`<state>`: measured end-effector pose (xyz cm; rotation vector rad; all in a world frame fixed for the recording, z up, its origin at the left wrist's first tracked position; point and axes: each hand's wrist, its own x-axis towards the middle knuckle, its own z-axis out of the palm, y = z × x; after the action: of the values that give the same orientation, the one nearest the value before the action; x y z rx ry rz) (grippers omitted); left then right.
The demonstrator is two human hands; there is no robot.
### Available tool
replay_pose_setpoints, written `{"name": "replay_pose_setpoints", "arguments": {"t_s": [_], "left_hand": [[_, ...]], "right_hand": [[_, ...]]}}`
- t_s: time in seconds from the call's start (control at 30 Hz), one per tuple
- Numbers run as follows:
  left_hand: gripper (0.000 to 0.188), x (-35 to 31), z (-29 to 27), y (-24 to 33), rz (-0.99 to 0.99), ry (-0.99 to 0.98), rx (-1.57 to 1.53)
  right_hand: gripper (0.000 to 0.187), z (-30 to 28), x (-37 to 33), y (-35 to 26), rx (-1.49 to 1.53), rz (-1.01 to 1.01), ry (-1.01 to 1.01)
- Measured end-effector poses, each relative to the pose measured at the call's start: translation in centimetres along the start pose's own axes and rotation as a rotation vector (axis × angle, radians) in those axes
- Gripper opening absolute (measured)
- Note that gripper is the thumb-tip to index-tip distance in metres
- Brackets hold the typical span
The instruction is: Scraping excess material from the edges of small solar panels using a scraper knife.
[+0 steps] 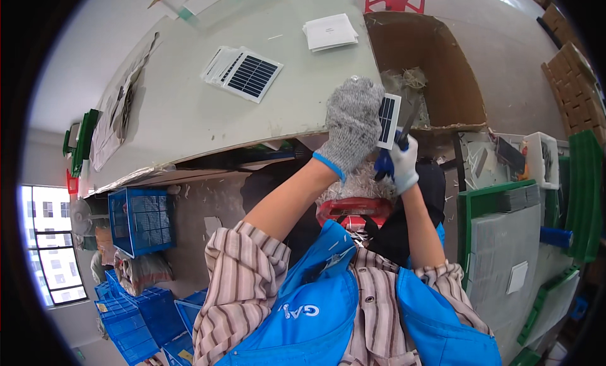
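My left hand [355,117], in a grey knit glove with a blue cuff, is closed on a small solar panel [388,121] with a white border and dark cells. Just right of the panel, my right hand [402,161], in a white and blue glove, grips a dark-bladed hand tool [410,118]. Its blade points up and away, beside the panel's right edge; the fingers hide much of its handle, so its exact kind is unclear. Farther left, a stack of solar panels [254,74] lies on the pale table [183,123].
White cards [330,33] are stacked at the table's far side. An open cardboard box [435,69] adjoins the table's right edge, with scraps inside. Below my hands sits a red-rimmed container [355,208] of shavings. Blue crates [140,221] stand left; a green-edged tray [505,240] lies right.
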<state>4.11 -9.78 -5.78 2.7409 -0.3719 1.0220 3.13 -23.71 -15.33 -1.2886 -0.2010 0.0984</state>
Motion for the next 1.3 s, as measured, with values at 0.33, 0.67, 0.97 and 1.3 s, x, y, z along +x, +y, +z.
{"name": "replay_pose_setpoints", "arguments": {"t_s": [0.33,0.67,0.97,1.3], "left_hand": [[0.036,0.7,-0.9,0.8,-0.140,-0.211,-0.052],[0.033,0.1,0.4,2.2,-0.072,0.049,0.062],[0.033,2.0,-2.9,0.3,-0.164,-0.251,0.003],[0.029,1.6,-1.0,0.8,-0.020,-0.103,-0.170]], "right_hand": [[0.014,2.5,-6.3,-1.4,-0.348,0.090,-0.579],[0.024,4.4,2.0,4.1,0.762,0.086,0.299],[0.026,0.3,2.7,4.2,0.364,0.054,0.008],[0.009,-0.5,1.5,-0.6,0.070,0.097,-0.234]]}}
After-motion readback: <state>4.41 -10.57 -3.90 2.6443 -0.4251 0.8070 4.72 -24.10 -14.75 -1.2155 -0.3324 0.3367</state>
